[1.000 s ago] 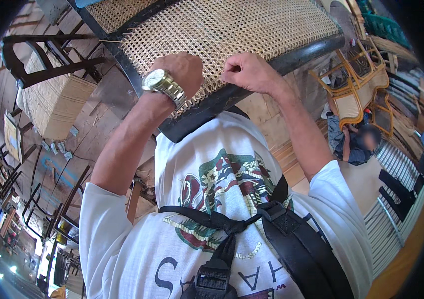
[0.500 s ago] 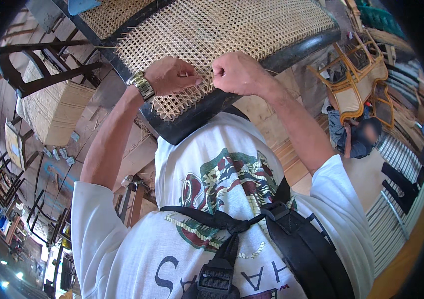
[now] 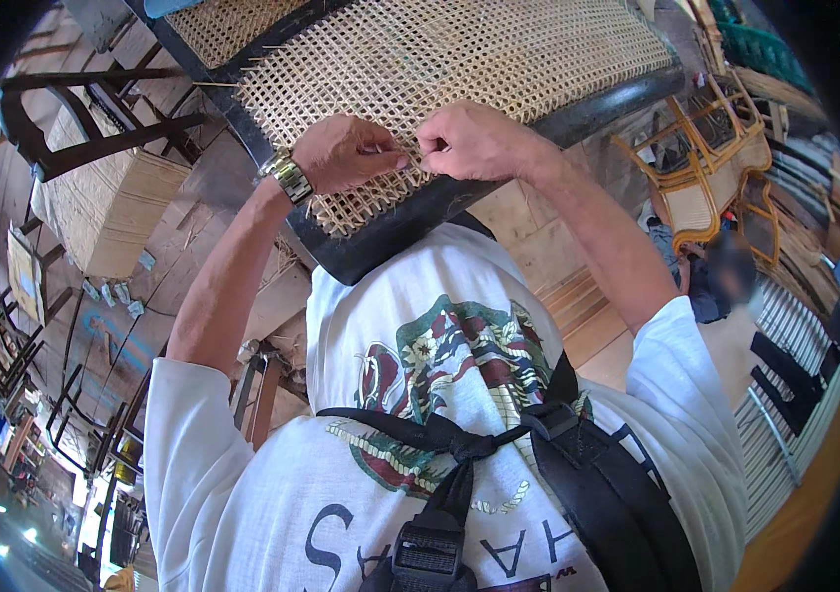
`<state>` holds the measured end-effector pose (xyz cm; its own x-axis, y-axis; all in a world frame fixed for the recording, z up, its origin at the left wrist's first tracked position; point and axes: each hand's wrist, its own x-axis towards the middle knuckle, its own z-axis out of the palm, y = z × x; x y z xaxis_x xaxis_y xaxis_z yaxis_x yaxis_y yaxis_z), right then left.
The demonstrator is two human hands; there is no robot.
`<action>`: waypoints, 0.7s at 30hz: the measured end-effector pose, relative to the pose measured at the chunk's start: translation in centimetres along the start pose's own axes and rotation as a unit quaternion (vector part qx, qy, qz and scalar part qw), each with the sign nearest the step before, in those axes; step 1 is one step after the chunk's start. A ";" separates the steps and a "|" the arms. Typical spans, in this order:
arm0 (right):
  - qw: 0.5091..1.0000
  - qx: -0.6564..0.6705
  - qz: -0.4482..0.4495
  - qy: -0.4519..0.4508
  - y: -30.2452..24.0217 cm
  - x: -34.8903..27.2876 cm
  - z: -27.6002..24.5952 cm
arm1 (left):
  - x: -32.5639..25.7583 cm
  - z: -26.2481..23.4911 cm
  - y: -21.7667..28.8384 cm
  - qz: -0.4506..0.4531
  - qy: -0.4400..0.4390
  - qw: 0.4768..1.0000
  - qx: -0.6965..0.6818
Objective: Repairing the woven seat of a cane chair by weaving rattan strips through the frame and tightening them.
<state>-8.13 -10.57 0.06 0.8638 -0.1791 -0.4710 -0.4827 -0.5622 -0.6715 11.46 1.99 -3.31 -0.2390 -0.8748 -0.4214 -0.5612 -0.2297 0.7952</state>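
Observation:
A woven cane panel [image 3: 459, 69] is set in a dark, glossy wooden frame [image 3: 361, 252], its near corner close to my body. Over the weave by the near edge, my left hand [image 3: 346, 156] is closed in a pinch, thumb against fingers. My right hand [image 3: 479, 143] curls tightly just beside it, at the border between cane and frame. The two sets of fingertips almost meet. Whatever thin piece they hold is too small to make out. Loose cane ends stick out around the panel's edges. A metal watch [image 3: 289, 176] is on my left wrist.
Left stand a dark wooden chair frame [image 3: 94, 128] and a cardboard box [image 3: 94, 197]. At right, a person [image 3: 716, 281] sits low by a light-brown chair with cane panels [image 3: 691, 202], near corrugated sheeting [image 3: 785, 424]. A second cane section [image 3: 227, 35] lies beyond a dark crossbar.
Both hands stay at the same spot on the cane edge, with the fingertips slightly closer together. The view has shifted a little. The person at right has moved slightly.

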 end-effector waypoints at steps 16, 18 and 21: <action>0.995 0.035 -0.051 -0.083 0.6 1.1 -1.7 | -4.0 1.1 7.4 -0.193 0.079 0.960 0.189; 0.996 0.022 -0.069 -0.058 0.8 1.1 -1.1 | -4.1 1.5 7.4 -0.205 0.065 0.957 0.192; 0.997 0.020 -0.067 -0.030 1.0 0.7 -0.7 | -3.9 2.0 7.8 -0.203 0.062 0.961 0.177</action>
<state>-7.92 -11.78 -0.56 0.9114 -0.0557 -0.4077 -0.3698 -0.5458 -0.7519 6.41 4.42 3.64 0.1407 -0.7932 -0.5925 -0.8281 -0.4223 0.3686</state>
